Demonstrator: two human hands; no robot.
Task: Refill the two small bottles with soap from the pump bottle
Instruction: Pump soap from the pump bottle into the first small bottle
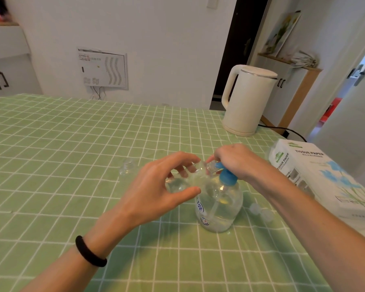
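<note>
A clear pump bottle [219, 205] with a blue pump head [227, 177] stands on the green checked tablecloth, partly filled with clear soap. My left hand [162, 186] grips a small clear bottle [183, 180], tilted, its mouth at the blue nozzle. My right hand [234, 159] rests on top of the pump head, fingers curled over the nozzle. A second small clear bottle [127, 167] stands on the cloth to the left. Two small clear caps [261, 212] lie right of the pump bottle.
A white electric kettle [247, 100] stands at the back right with its black cord [287, 129] trailing off the table edge. A white tissue paper box [322, 175] lies at the right edge. White cabinets and a wall stand beyond the table.
</note>
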